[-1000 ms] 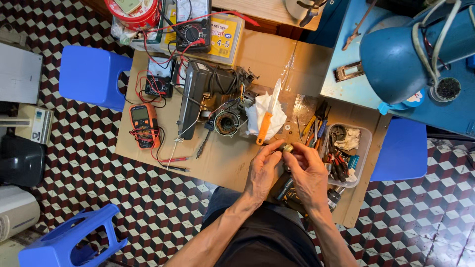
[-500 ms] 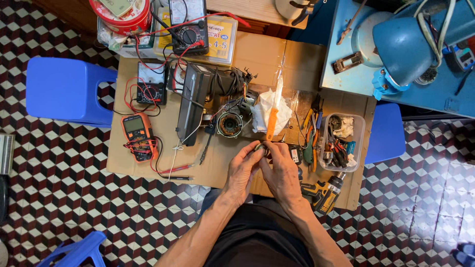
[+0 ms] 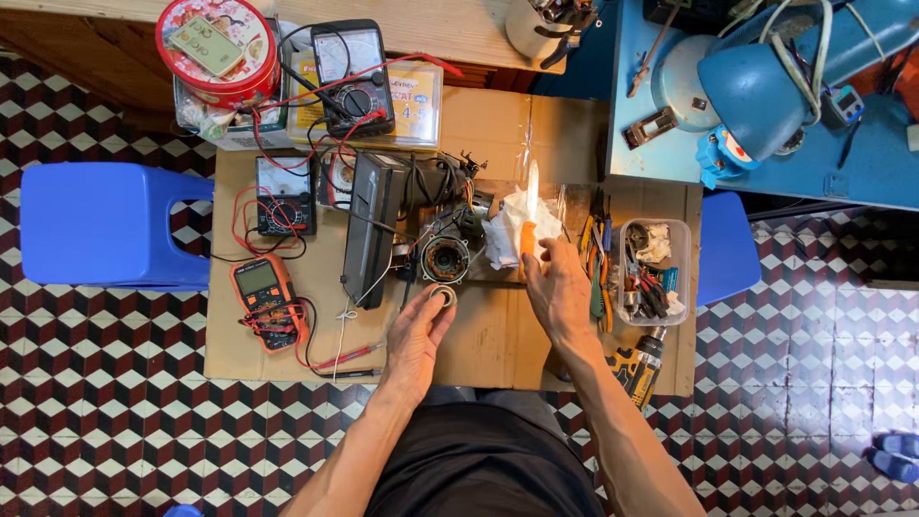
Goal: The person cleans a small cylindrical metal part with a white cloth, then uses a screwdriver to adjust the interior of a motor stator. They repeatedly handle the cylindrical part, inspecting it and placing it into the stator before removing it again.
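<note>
I have only one view, from the camera on the head. It looks straight down on the cardboard table [image 3: 498, 345] from high above, not close. Both forearms enter from the bottom edge, and the fingers [image 3: 553, 260] point toward the top. The tiled floor [image 3: 105, 402] surrounds the table.
</note>
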Tool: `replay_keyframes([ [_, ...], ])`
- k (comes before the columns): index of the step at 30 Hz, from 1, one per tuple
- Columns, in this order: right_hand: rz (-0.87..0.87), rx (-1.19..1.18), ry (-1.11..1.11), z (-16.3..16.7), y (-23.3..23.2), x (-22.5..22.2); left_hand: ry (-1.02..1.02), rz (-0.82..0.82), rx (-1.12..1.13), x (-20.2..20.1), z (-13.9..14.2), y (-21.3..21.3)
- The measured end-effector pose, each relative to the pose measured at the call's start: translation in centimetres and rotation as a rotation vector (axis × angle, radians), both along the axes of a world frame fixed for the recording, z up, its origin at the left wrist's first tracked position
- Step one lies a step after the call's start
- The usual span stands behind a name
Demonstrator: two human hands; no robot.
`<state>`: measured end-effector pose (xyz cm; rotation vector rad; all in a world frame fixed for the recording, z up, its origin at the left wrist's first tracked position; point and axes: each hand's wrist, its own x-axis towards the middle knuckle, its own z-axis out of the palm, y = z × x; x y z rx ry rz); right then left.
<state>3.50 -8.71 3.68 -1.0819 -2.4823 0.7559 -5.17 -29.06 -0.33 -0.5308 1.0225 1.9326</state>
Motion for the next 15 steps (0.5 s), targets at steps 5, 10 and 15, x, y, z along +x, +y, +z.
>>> replay_keyframes([
  [5,-0.007,0.031,-0.032,-2.9,2.7,-1.8,0.039,0.033,-0.008,-0.6,0.9,0.3],
  [10,0.027,0.03,-0.01,-1.9,2.6,-2.3,0.045,-0.013,-0.021,0.2,1.6,0.9],
  [15,0.264,-0.102,0.053,-0.7,-0.4,-2.3,-0.006,-0.068,-0.02,0.0,0.2,0.2],
])
